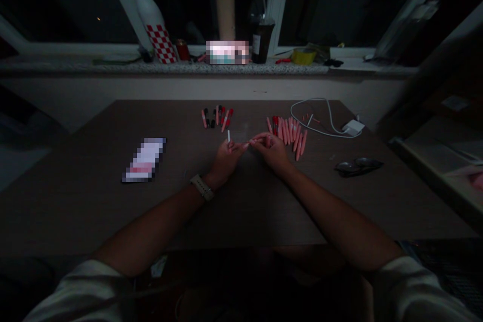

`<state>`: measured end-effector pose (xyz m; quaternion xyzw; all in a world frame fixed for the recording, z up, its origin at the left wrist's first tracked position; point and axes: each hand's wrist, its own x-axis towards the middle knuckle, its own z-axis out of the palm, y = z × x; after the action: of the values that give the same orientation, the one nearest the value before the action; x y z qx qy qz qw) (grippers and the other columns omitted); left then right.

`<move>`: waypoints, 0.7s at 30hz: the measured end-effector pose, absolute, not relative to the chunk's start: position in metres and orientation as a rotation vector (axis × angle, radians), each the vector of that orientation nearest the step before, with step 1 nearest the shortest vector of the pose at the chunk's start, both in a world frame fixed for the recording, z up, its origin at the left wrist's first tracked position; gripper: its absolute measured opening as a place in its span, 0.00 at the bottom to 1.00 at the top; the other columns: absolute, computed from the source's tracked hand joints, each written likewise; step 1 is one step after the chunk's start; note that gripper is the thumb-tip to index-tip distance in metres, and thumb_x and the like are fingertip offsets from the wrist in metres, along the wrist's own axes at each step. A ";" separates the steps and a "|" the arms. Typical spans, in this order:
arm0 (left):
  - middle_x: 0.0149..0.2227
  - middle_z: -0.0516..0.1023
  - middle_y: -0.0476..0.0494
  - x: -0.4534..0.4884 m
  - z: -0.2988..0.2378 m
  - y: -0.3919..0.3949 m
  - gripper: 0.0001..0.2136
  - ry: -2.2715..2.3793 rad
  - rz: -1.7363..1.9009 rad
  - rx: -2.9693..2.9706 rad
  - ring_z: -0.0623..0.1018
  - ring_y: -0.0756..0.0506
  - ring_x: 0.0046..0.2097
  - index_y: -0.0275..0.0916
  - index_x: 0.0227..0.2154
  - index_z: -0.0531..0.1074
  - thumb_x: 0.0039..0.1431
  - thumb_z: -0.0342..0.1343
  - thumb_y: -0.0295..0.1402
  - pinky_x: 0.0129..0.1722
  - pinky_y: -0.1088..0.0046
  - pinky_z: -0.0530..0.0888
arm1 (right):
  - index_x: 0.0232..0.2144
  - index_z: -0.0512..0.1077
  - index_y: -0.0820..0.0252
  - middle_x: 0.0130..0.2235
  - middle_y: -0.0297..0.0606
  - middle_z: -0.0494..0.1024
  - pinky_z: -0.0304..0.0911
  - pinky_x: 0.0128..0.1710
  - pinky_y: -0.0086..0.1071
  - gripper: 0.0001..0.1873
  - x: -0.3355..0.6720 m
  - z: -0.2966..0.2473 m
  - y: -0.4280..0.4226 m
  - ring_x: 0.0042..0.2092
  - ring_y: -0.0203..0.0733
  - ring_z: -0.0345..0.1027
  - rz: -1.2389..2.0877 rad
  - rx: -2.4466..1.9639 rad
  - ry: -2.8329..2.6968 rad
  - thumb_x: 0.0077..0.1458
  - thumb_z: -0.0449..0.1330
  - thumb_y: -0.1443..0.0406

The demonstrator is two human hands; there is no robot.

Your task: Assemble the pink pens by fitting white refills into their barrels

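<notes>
My left hand (pixel 231 155) is closed, with a short white stick (pixel 228 137) poking up from its fingers. Opposite it, my right hand (pixel 269 148) is closed around what looks like a pink marker (pixel 268 141), mostly covered by the fingers. The fingertips of both hands meet over the table, pinching something too small and dark to make out. Just beyond the right hand lies a row of pink markers (pixel 286 131), with a red one (pixel 275 125) among them. Past the left hand rests a smaller group of pink, red and black markers (pixel 218 116).
A phone (pixel 144 160) with a lit screen lies left on the table (pixel 241 216). Glasses (pixel 358 166) and a white charger (pixel 353 127) with its cable are at the right. Along the sill stand a checkered bottle (pixel 160 35), a tan flask (pixel 225 7) and a dark drink cup (pixel 262 40).
</notes>
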<state>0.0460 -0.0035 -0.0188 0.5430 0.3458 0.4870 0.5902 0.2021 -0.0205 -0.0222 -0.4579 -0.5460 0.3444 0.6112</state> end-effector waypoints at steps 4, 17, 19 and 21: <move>0.30 0.74 0.50 0.046 -0.021 -0.002 0.22 0.803 1.143 1.271 0.72 0.52 0.30 0.41 0.28 0.53 0.48 0.66 0.38 0.29 0.78 0.64 | 0.31 0.74 0.57 0.31 0.37 0.80 0.69 0.37 0.36 0.16 0.204 -0.024 -0.019 0.34 0.42 0.74 0.746 -1.093 -1.262 0.45 0.68 0.53; 0.24 0.69 0.55 0.046 -0.019 -0.005 0.23 0.829 1.156 1.255 0.69 0.53 0.26 0.41 0.28 0.52 0.48 0.65 0.38 0.26 0.79 0.63 | 0.31 0.74 0.58 0.32 0.38 0.79 0.69 0.38 0.35 0.14 0.203 -0.022 -0.021 0.35 0.41 0.74 0.701 -1.061 -1.279 0.47 0.67 0.55; 0.25 0.70 0.54 0.046 -0.019 -0.005 0.23 0.844 1.152 1.262 0.69 0.53 0.27 0.42 0.28 0.51 0.47 0.65 0.39 0.26 0.79 0.63 | 0.31 0.74 0.58 0.33 0.38 0.79 0.69 0.39 0.36 0.14 0.204 -0.023 -0.020 0.36 0.41 0.74 0.676 -1.072 -1.293 0.47 0.67 0.55; 0.27 0.72 0.52 0.047 -0.020 -0.004 0.23 0.868 1.152 1.262 0.71 0.52 0.28 0.41 0.28 0.52 0.47 0.66 0.39 0.26 0.79 0.64 | 0.31 0.74 0.57 0.34 0.38 0.79 0.69 0.40 0.36 0.13 0.204 -0.023 -0.020 0.37 0.42 0.73 0.651 -1.074 -1.290 0.48 0.67 0.55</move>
<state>0.0467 -0.0043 -0.0197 0.5386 0.3707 0.4919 0.5749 0.2040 -0.0200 -0.0227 -0.4673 -0.5613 0.2832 0.6215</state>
